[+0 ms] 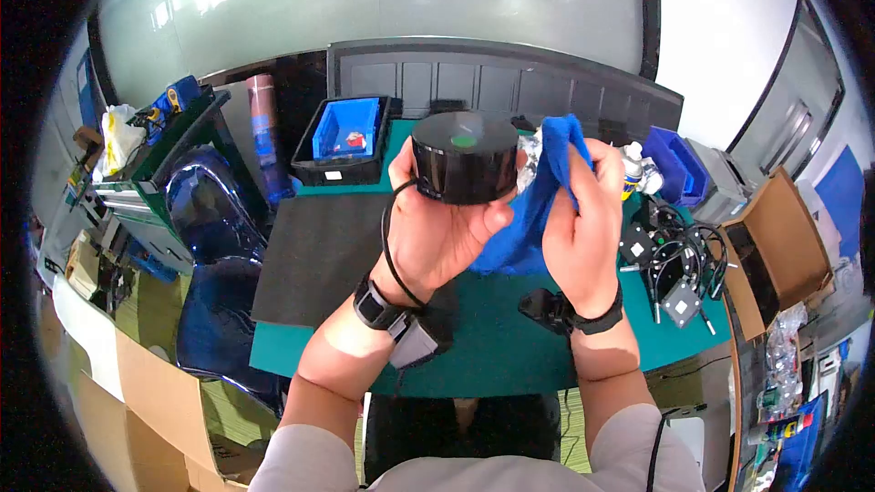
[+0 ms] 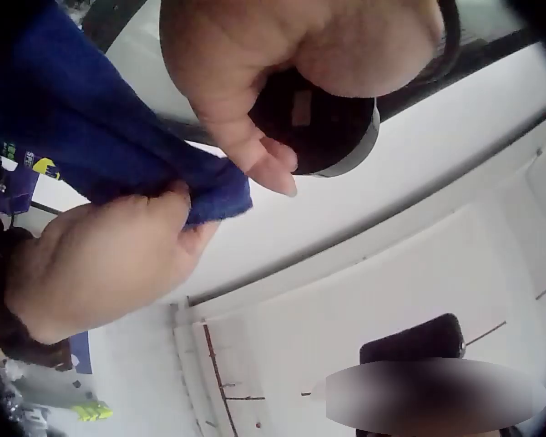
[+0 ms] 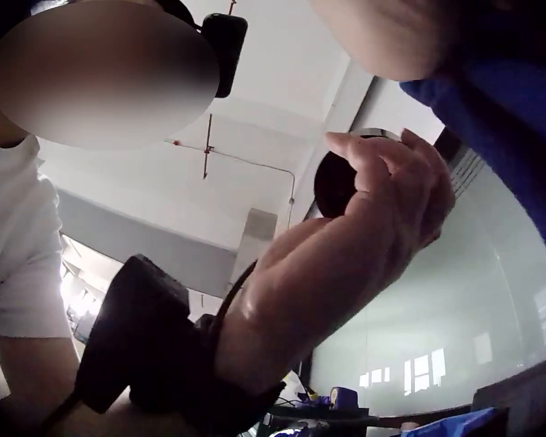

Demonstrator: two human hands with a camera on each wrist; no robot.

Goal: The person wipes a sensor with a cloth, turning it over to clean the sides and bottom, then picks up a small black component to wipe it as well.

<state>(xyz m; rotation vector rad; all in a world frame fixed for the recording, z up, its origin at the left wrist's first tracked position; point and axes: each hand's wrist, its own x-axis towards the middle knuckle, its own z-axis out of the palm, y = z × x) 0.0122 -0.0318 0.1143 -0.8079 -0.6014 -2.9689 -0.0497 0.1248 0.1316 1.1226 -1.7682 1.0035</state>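
My left hand (image 1: 433,241) holds up a glossy black cylinder-shaped device (image 1: 467,164) with a flat top and a greenish round spot on it. Its fingers and thumb curl round the base, and a thin black cable (image 1: 386,241) runs down along the wrist. Just to the right, my right hand (image 1: 588,228) pinches a blue cloth (image 1: 533,223), which hangs beside the device. From the left wrist, the dark underside of the device (image 2: 323,132) shows behind the fingers, with the cloth (image 2: 91,127) bunched in the right hand (image 2: 109,264).
On the green-topped table (image 1: 492,346) lie a dark mat (image 1: 310,255), a black tray (image 1: 314,170) with a blue bin (image 1: 346,128), and tangled black devices with cables (image 1: 679,264). A spray can (image 1: 631,169) and a purple-blue bin (image 1: 674,169) stand right, near an open cardboard box (image 1: 788,246).
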